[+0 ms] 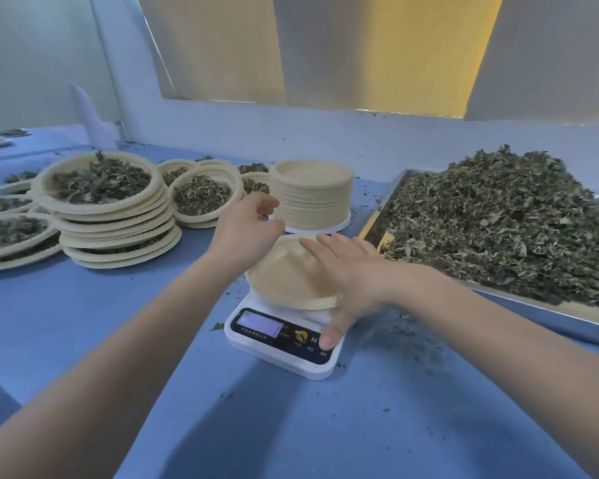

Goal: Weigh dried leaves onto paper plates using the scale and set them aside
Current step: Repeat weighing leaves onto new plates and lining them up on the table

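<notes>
A heaped tray of dried leaves (498, 216) lies right of the right hand (353, 271), handy for scooping. An empty paper plate (291, 278) sits on the scale (284, 340) beneath its straight fingers (329, 243); the thumb presses a button, likely zeroing. The left hand (246, 223), relaxed, hovers beside the spare plate stack (312, 195).

Scale (284, 337) display too blurred to read; button labels illegible. Far rim of plate (291, 274) on scale hidden behind left hand (246, 226), near-right rim behind right hand (346, 271). Tray (519, 302) of dried leaves (498, 223) cut off at right edge. Filled plates (11, 236) at left cropped by frame.
</notes>
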